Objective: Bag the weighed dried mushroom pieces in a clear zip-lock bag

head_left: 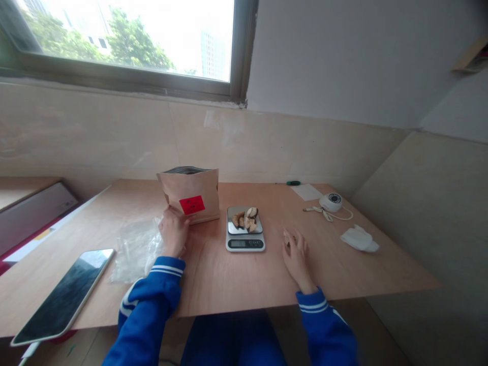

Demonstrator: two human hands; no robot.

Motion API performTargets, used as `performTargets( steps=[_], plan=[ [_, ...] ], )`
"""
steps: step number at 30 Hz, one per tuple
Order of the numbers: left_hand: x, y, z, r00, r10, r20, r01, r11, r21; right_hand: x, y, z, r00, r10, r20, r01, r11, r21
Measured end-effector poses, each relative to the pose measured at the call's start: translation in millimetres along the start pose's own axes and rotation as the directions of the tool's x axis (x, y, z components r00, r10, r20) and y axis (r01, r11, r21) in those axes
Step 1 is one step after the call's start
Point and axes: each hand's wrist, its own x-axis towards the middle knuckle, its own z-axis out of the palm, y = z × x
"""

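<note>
A brown paper pouch (pixel 196 190) with a red label stands upright and open at the table's middle. My left hand (pixel 173 234) rests against its lower left corner, fingers curled at the pouch's edge. Right of the pouch sits a small digital scale (pixel 244 243) with several dried brown slices (pixel 246 218) on its steel platter. My right hand (pixel 296 254) lies on the wood to the right of the scale; its fingers are loosely bent and seem to pinch a small brownish piece, too small to tell for sure.
A clear plastic bag (pixel 135 249) lies left of my left hand. A tablet (pixel 63 297) rests near the front left edge. At the back right are a white round device with cable (pixel 331 202), a paper sheet (pixel 307 192), a green pen (pixel 293 183) and a white cloth (pixel 359 239).
</note>
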Motion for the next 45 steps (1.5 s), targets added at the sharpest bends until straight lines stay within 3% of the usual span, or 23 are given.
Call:
performTargets(
  steps=[4,6,8,11,14,17,20,24,27,30,32,33,36,40,42,45],
  plan=[
    [9,6,4,1.000,0.001,-0.013,0.000,0.999,0.034,-3,12,5,0.999,0.045,-0.008,-0.045,0.999,0.009],
    [10,4,4,0.999,0.000,-0.049,-0.002,0.999,-0.038,-4,13,7,0.997,0.074,-0.011,-0.074,0.997,0.008],
    [9,4,0,0.988,-0.075,-0.132,0.050,0.983,-0.179,-4,13,8,0.993,0.111,-0.031,-0.111,0.994,-0.007],
    [7,8,-15,0.924,-0.261,-0.279,0.144,0.914,-0.379,-5,11,8,0.985,0.157,-0.070,-0.159,0.987,-0.021],
    [-2,18,-35,0.862,-0.343,-0.373,0.161,0.883,-0.440,-5,10,6,0.980,0.178,-0.093,-0.179,0.984,-0.007],
    [-24,24,-49,0.845,-0.293,-0.447,0.095,0.905,-0.414,-4,9,5,0.982,0.155,-0.104,-0.153,0.988,0.033],
    [-53,24,-53,0.854,-0.079,-0.514,-0.074,0.960,-0.271,-3,7,3,0.983,0.140,-0.119,-0.134,0.989,0.058],
    [-78,23,-59,0.828,-0.108,-0.550,-0.040,0.968,-0.249,-3,3,1,0.972,0.183,-0.147,-0.176,0.983,0.059],
    [-85,18,-67,0.883,-0.192,-0.429,0.099,0.968,-0.231,-3,1,0,0.967,0.198,-0.161,-0.189,0.979,0.072],
    [-89,4,-68,0.971,-0.226,-0.083,0.213,0.966,-0.143,-3,-1,-1,0.964,0.203,-0.171,-0.192,0.978,0.079],
    [-93,-9,-61,0.978,-0.149,0.149,0.162,0.983,-0.083,-3,-2,-2,0.962,0.208,-0.178,-0.195,0.977,0.086],
    [-95,-15,-56,0.973,-0.095,0.210,0.111,0.992,-0.066,-2,-3,-3,0.961,0.208,-0.182,-0.193,0.977,0.092],
    [-98,-31,-43,0.967,0.043,0.250,-0.014,0.993,-0.117,1,-5,-7,0.964,0.182,-0.192,-0.156,0.977,0.143],
    [-92,-42,-46,0.919,0.134,0.372,-0.052,0.974,-0.221,3,-13,-18,0.963,0.140,-0.232,-0.077,0.962,0.261],
    [-89,-44,-53,0.891,0.159,0.425,-0.055,0.968,-0.246,0,-28,-26,0.955,0.152,-0.253,-0.059,0.939,0.339],
    [-88,-41,-61,0.899,0.161,0.408,-0.083,0.976,-0.202,-9,-67,-38,0.962,0.215,-0.167,-0.100,0.848,0.521]
  ],
)
